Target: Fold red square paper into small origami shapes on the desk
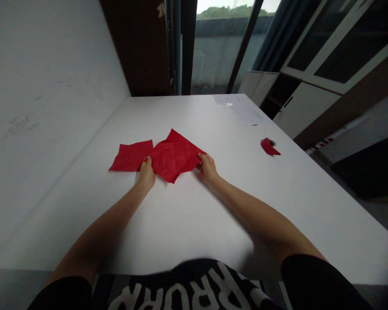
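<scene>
A creased red paper sheet (174,154) lies on the white table (194,215), turned like a diamond. My left hand (147,173) pinches its left corner, fingers closed on the paper. At the sheet's right corner, my right hand (207,165) grips the edge the same way. A second red sheet (131,156) lies flat just to the left, partly overlapped by the held one.
A small crumpled red paper scrap (269,147) sits on the table to the right. White printed papers (242,110) lie at the far end. A grey wall (35,107) runs along the left; cabinets (310,103) stand to the right.
</scene>
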Demonstrator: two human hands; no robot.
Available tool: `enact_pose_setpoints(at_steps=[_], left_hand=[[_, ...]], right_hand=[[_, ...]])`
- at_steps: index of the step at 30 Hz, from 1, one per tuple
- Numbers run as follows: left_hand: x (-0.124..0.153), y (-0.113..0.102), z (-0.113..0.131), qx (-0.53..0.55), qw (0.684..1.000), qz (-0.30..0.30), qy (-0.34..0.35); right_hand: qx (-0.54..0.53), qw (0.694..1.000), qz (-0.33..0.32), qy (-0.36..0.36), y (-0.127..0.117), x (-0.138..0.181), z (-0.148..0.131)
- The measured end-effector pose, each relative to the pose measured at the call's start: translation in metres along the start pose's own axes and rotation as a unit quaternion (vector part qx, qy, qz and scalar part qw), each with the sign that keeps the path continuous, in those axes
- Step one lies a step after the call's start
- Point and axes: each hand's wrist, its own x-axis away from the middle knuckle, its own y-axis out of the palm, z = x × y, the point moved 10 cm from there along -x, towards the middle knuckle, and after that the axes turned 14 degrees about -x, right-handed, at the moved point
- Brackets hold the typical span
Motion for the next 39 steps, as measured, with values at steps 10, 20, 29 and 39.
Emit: enact_pose_setpoints(at_steps=[10,20,29,39], left_hand=[[0.008,0.013,-0.005,0.035,0.999,-0.024,-0.033],[-0.007,0.006,0.029,-0.288,0.951,-0.059,0.095],[0.008,0.015,0.028,-0.157,0.984,-0.054,0.059],[0.014,0.017,0.030,-0.065,0.997,-0.051,0.013]], right_hand=[[0.022,0.994,-0.059,0.084,0.024,0.025,0.030],[0.222,0.960,-0.166,-0.035,0.033,0.012,-0.002],[0.084,0.995,-0.043,0.044,0.019,0.021,0.020],[0.072,0.996,-0.032,0.028,0.028,0.030,0.006]])
